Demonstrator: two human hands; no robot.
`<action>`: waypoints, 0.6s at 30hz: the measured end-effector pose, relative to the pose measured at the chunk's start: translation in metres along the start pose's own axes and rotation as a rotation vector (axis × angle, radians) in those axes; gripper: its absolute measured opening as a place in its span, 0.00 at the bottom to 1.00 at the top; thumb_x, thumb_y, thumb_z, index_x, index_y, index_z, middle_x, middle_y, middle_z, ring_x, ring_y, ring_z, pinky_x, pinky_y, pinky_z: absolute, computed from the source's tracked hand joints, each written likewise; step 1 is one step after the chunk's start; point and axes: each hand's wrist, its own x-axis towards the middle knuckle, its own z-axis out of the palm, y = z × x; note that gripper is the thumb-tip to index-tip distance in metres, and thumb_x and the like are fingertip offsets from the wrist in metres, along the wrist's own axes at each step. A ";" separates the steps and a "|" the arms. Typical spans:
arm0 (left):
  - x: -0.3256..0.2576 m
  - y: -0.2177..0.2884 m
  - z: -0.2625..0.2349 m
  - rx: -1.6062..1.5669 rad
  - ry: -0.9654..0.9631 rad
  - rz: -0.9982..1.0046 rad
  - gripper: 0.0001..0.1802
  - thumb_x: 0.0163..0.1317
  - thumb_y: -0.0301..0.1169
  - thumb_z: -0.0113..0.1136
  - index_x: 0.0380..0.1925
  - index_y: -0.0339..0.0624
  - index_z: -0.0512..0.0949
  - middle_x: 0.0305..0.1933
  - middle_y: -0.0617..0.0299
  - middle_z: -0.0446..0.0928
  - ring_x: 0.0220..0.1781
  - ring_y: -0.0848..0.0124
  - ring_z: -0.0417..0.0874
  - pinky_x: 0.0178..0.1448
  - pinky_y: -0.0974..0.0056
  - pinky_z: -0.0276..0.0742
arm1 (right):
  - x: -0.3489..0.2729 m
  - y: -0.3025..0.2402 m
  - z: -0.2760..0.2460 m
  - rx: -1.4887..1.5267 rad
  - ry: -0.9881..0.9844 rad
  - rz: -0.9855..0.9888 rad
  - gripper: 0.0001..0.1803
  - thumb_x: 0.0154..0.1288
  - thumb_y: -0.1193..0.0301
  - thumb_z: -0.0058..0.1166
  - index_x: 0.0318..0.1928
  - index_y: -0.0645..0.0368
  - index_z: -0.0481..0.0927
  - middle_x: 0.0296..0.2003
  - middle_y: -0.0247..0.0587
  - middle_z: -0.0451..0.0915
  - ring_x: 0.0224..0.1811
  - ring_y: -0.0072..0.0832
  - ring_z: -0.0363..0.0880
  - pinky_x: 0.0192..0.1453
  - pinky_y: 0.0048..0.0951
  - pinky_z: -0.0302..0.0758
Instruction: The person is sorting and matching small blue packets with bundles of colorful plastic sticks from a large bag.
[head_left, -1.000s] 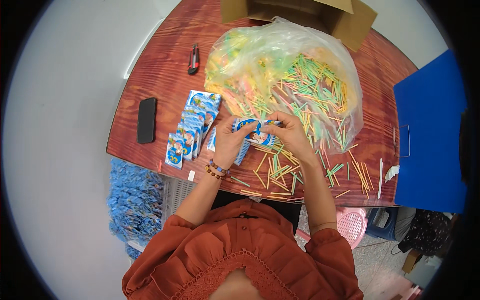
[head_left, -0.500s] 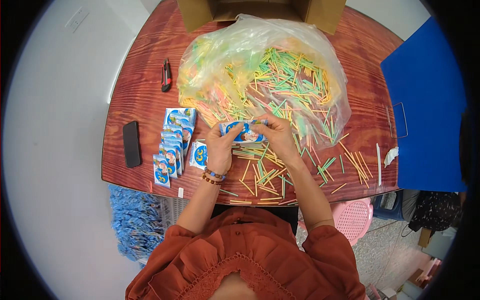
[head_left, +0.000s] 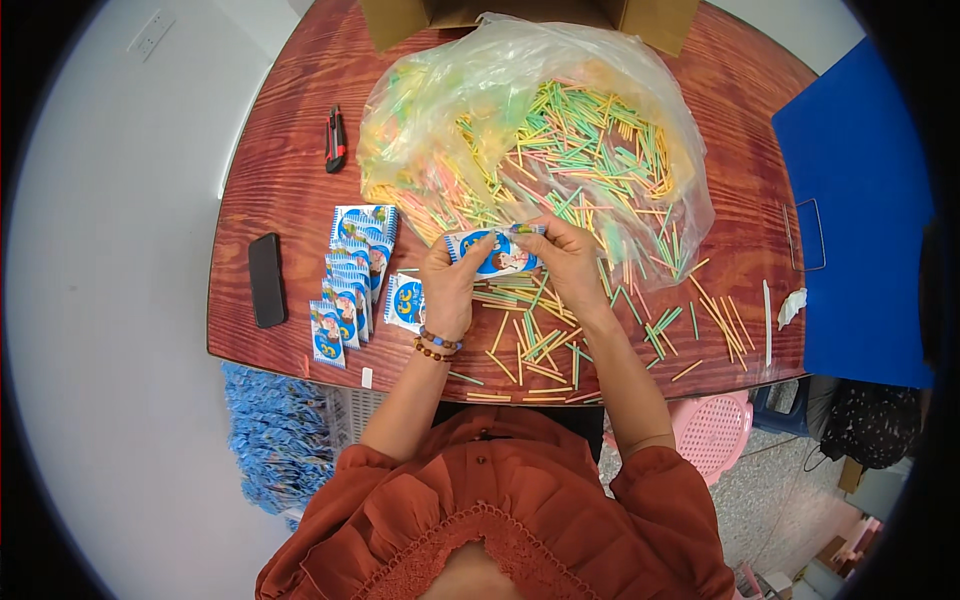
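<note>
Packet (head_left: 497, 255), small and blue-white, pinched between both hands | left hand (head_left: 452, 285), right hand (head_left: 565, 265) | above sticks (head_left: 530, 340) on table (head_left: 280, 180)

— What is that between the hands?

— A small blue and white packet (head_left: 497, 254) with a cartoon picture on its face. It lies flat-on to us, long side across, lifted just off the worktop.

— Open or sealed?

— I cannot tell. A few thin coloured sticks (head_left: 524, 229), green and yellow, poke at its upper right edge.

— And where exactly?

— Above loose sticks, just before the clear bag.
</note>
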 end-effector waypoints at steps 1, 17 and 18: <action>0.000 -0.002 0.000 -0.062 0.019 -0.014 0.06 0.62 0.25 0.62 0.36 0.32 0.82 0.32 0.63 0.83 0.31 0.81 0.80 0.35 0.75 0.75 | -0.002 -0.003 0.001 -0.066 0.017 0.060 0.07 0.67 0.72 0.55 0.39 0.63 0.81 0.24 0.27 0.78 0.24 0.11 0.71 0.26 0.15 0.66; 0.001 -0.005 -0.010 -0.182 0.121 -0.036 0.08 0.66 0.26 0.58 0.33 0.32 0.82 0.32 0.68 0.80 0.30 0.84 0.75 0.34 0.75 0.69 | 0.105 -0.026 -0.112 -0.812 0.339 -0.206 0.14 0.66 0.66 0.50 0.38 0.65 0.82 0.32 0.40 0.81 0.35 0.28 0.79 0.37 0.27 0.71; 0.002 -0.014 -0.022 -0.201 0.048 -0.028 0.08 0.68 0.28 0.55 0.35 0.35 0.80 0.36 0.64 0.81 0.35 0.77 0.81 0.42 0.67 0.80 | 0.128 -0.019 -0.128 -1.040 0.291 -0.249 0.14 0.63 0.67 0.52 0.41 0.65 0.81 0.35 0.44 0.81 0.38 0.34 0.79 0.42 0.31 0.72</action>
